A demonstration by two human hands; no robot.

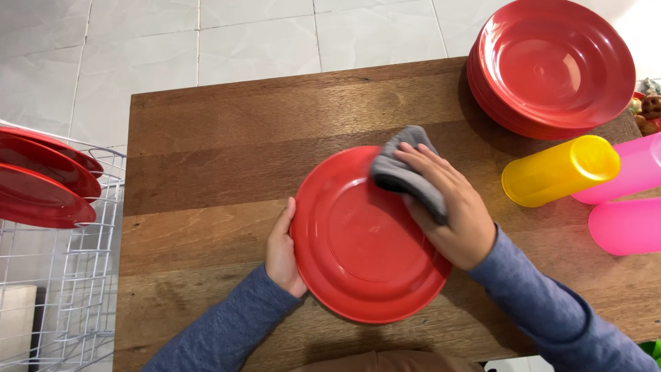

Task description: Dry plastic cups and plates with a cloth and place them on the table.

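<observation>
A red plate (358, 241) is tilted up over the wooden table (227, 145), near its front edge. My left hand (281, 251) grips the plate's left rim from behind. My right hand (451, 207) presses a grey cloth (406, 172) against the plate's upper right rim, fingers curled over the cloth. Both arms wear blue-grey sleeves.
A stack of red plates (551, 65) sits at the table's far right corner. A yellow cup (561, 169) and two pink cups (630, 196) lie on their sides at the right. A white wire rack (62, 275) at the left holds several upright red plates (41, 182).
</observation>
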